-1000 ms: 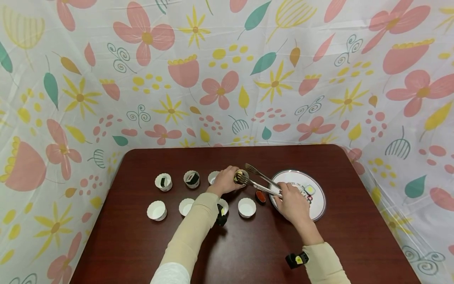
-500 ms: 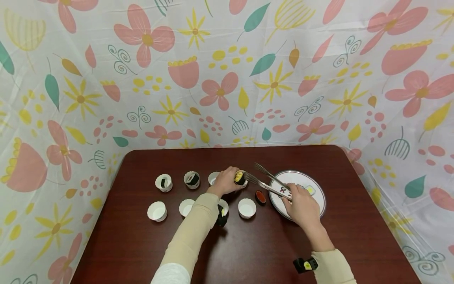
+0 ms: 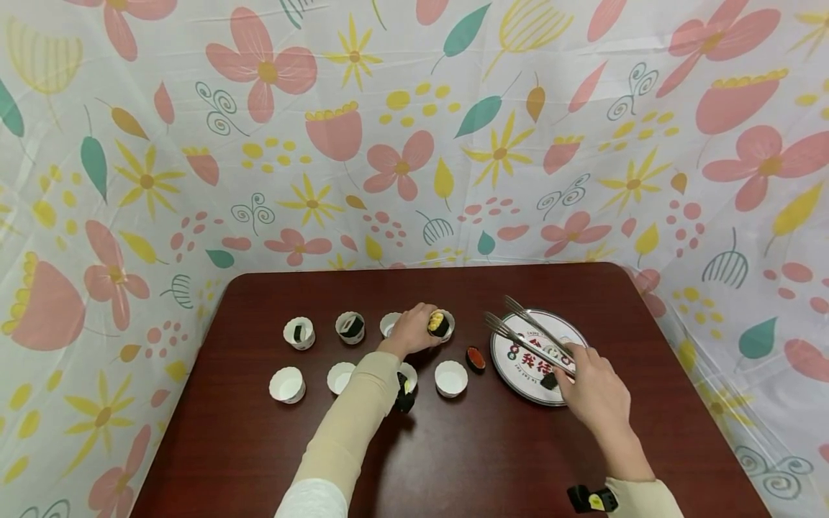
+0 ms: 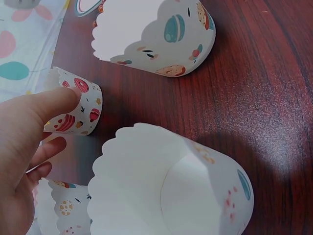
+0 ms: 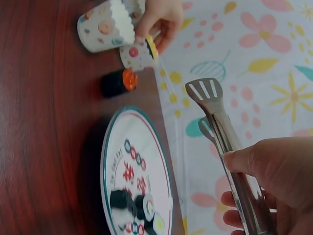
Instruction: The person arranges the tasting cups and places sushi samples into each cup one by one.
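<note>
At the back of the table my left hand (image 3: 413, 331) holds a small patterned paper cup (image 4: 90, 105), thumb against its side. A black-wrapped sushi piece with a yellow topping (image 3: 437, 323) sits in that cup. My right hand (image 3: 597, 392) grips metal tongs (image 5: 230, 142) above the round plate (image 3: 504, 370). The tongs' arms stand apart with nothing between their tips. Several sushi pieces lie on the plate, including a dark-wrapped one (image 5: 120, 199). Between cups and plate, a sushi piece with orange-red topping (image 3: 476, 359) rests on the table.
Two back-row cups, one far left (image 3: 299, 333) and one beside it (image 3: 350, 328), hold dark-wrapped sushi. Front-row white cups stand at left (image 3: 287, 385) and near the plate (image 3: 451, 379); my left forearm partly covers others. A floral cloth (image 3: 401, 144) hangs behind the table.
The tongs have drawn away from the yellow-topped sushi, rightward over the plate, with my right hand. That sushi stays in the cup. My left hand has kept its place.
</note>
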Demonstrator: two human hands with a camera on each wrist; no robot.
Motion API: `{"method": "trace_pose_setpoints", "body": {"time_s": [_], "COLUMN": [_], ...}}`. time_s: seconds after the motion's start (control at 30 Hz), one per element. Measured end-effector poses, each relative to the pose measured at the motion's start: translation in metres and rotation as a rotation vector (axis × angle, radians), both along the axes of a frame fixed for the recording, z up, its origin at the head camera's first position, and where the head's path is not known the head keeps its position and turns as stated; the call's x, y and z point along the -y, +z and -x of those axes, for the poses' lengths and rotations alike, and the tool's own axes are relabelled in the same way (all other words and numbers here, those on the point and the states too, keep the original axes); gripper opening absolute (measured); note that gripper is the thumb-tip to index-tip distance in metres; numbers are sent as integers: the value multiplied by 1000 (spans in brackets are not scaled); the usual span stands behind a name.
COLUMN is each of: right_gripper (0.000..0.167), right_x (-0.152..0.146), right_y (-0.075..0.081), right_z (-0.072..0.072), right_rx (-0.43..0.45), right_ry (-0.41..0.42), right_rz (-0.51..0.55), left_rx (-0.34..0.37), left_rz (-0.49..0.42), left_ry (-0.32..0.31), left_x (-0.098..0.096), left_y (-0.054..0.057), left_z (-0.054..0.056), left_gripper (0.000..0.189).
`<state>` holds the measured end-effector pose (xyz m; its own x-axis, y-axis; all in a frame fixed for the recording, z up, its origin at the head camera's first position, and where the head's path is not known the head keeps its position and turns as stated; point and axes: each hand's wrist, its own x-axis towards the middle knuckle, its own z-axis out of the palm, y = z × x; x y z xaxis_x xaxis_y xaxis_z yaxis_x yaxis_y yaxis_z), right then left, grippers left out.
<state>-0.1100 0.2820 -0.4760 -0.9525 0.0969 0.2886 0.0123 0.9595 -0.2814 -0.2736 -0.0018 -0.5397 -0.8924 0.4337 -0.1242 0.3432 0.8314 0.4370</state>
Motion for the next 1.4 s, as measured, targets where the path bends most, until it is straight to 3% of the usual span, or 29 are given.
{"method": "trace_pose_setpoints", "body": {"time_s": [0.3, 0.6, 0.8, 1.1, 1.4], "right_gripper": [45, 43, 44, 44, 45], "right_x": [-22, -38, -45, -56, -63], "right_y": [-8, -11, -14, -23, -33], "right_z": [-17, -40, -57, -80, -94], "right_rx": [-51, -38, -53, 28, 82], "right_ry": [-28, -66, -68, -81, -92], "right_rz": [3, 19, 19, 33, 39], "left_rx": [-17, -35, -57, -88, -144], "left_rz": [15, 31, 25, -40, -164], "left_ry": [-19, -42, -69, -89, -77], "left_x": [2, 7, 10, 14, 32], "left_y": [4, 6, 14, 34, 44], "left_z": [-1, -2, -5, -13, -25], "left_gripper": [71, 75, 76, 76, 75]}}
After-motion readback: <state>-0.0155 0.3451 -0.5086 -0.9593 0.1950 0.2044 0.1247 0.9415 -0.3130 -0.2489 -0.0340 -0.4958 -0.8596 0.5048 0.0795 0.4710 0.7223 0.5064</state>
